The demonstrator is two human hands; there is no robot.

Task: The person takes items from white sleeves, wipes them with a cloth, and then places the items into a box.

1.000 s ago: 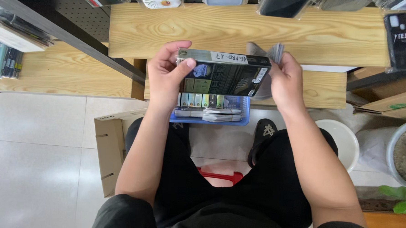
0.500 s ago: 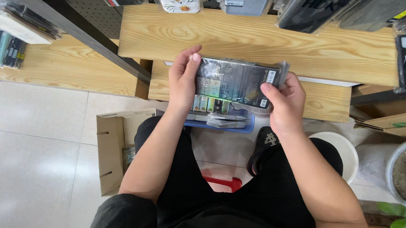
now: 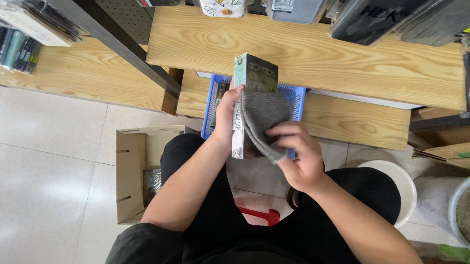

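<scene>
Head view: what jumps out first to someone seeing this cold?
At centre, the left hand holds a slim packaged box upright on end, while the right hand presses a grey cloth against its face. Right behind it, a blue plastic basket sits on the lower wooden shelf. An open cardboard box stands on the tiled floor at lower left, beside the person's knee.
</scene>
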